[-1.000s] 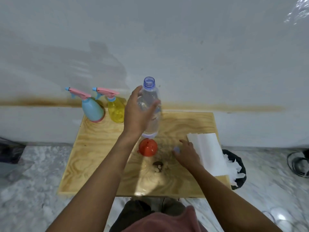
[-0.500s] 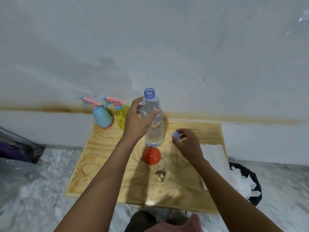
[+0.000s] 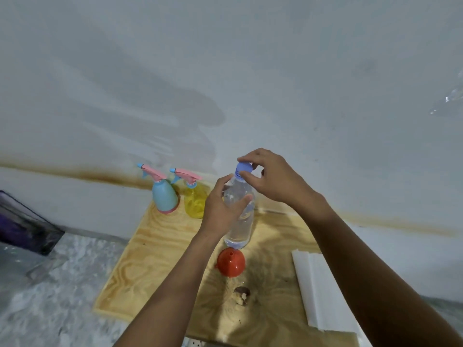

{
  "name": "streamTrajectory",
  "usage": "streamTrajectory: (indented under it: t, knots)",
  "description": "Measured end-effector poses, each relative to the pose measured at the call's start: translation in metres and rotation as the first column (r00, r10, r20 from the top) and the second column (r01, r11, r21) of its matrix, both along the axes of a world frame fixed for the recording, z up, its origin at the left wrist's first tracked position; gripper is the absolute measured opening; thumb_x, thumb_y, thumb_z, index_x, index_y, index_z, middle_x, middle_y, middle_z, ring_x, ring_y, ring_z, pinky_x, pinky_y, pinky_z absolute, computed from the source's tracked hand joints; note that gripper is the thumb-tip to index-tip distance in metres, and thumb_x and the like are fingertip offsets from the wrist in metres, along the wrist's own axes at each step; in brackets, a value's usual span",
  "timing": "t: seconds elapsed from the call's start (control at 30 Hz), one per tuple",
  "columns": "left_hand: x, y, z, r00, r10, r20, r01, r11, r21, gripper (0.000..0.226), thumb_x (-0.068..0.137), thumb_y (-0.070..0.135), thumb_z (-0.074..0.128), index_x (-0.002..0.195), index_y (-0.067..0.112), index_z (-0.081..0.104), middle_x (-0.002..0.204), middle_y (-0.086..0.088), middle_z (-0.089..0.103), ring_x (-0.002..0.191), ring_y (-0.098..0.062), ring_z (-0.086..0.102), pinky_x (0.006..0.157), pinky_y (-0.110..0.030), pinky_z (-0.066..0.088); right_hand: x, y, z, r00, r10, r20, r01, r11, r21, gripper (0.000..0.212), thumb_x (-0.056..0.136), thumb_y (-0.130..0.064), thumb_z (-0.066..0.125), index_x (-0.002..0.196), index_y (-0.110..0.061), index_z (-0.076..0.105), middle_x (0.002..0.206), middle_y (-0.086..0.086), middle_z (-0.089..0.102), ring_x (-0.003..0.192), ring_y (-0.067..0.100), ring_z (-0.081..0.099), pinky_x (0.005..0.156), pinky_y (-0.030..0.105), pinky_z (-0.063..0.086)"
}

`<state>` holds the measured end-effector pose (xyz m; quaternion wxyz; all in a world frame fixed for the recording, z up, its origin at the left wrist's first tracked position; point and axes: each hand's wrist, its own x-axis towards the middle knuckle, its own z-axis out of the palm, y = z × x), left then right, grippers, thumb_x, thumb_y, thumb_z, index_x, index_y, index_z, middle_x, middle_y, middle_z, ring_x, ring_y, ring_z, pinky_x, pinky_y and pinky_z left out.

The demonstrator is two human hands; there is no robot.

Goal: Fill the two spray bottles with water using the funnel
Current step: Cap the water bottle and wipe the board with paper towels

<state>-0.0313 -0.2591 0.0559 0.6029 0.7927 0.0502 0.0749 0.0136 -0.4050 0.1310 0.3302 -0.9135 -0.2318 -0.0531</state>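
A clear water bottle (image 3: 241,229) stands upright on the wooden board (image 3: 160,249). My left hand (image 3: 220,209) is wrapped around its body. My right hand (image 3: 270,179) pinches the blue cap (image 3: 244,169) on the bottle's mouth. An orange funnel (image 3: 230,262) lies mouth-down on the board just in front of the bottle. At the board's far left corner stand a blue spray bottle (image 3: 164,196) and a yellow spray bottle (image 3: 195,200), both with pink trigger heads screwed on.
A folded white paper towel (image 3: 323,291) lies on the board's right side. A dark knot (image 3: 241,293) marks the wood near the front. A dark box (image 3: 25,226) sits on the marble floor at left. A stained white wall rises directly behind the board.
My right hand rose from the board with the blue cap and set it on the bottle's mouth. The left hand kept its hold on the bottle. The view tilted upward.
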Motion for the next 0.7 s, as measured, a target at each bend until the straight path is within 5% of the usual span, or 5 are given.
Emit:
streamTrajectory:
  t: [0.2,0.3,0.4,0.53,0.7]
  knots:
    - [0.001,0.000,-0.003,1.000,0.011,-0.005,-0.011,1.000,-0.018,0.062,0.076,0.033,0.083,0.130,0.027,0.054,0.115,0.000,0.061,0.107,-0.012,0.059,0.092,-0.026,0.049,0.004,0.004,0.011,0.999,-0.008,-0.044,0.005,0.999,-0.052,0.032,0.087,-0.036,0.072,0.115,-0.022,0.068,0.108,-0.002,0.063,0.087,0.009,0.058,0.071,0.007,0.039]
    - [0.001,0.000,-0.004,1.000,0.004,0.013,-0.003,1.000,-0.017,0.059,0.076,0.032,0.083,0.128,0.031,0.055,0.114,0.004,0.061,0.106,-0.008,0.057,0.092,-0.024,0.049,0.004,0.006,0.011,0.994,-0.073,-0.081,0.071,0.997,-0.032,0.037,0.081,-0.046,0.076,0.108,-0.023,0.066,0.103,-0.004,0.063,0.089,0.011,0.060,0.078,0.023,0.049]
    - [0.001,0.001,-0.005,1.000,-0.001,0.017,0.001,1.000,-0.020,0.059,0.076,0.034,0.083,0.128,0.033,0.055,0.112,0.006,0.061,0.106,-0.006,0.057,0.091,-0.023,0.049,0.005,0.000,0.013,0.995,-0.034,-0.098,0.027,0.997,-0.071,0.049,0.084,-0.054,0.069,0.127,-0.032,0.057,0.118,-0.015,0.059,0.102,0.003,0.059,0.088,0.026,0.049]
    - [0.002,0.001,-0.005,1.000,0.009,-0.001,-0.010,1.000,-0.024,0.061,0.075,0.037,0.083,0.129,0.030,0.053,0.114,0.003,0.063,0.107,-0.011,0.059,0.090,-0.024,0.049,0.009,-0.010,0.019,0.983,0.121,-0.138,-0.133,0.988,-0.083,0.042,0.095,-0.034,0.062,0.136,-0.033,0.054,0.131,-0.018,0.059,0.115,-0.002,0.055,0.100,0.022,0.041]
    - [0.001,-0.002,-0.005,1.000,0.010,0.001,-0.010,1.000,-0.017,0.062,0.076,0.038,0.082,0.131,0.030,0.053,0.116,0.006,0.062,0.109,-0.008,0.058,0.090,-0.024,0.049,0.011,-0.005,0.016,0.997,0.047,-0.068,-0.058,0.985,-0.164,0.032,0.092,-0.040,0.064,0.123,-0.031,0.064,0.104,-0.016,0.057,0.085,0.000,0.052,0.079,0.024,0.043]
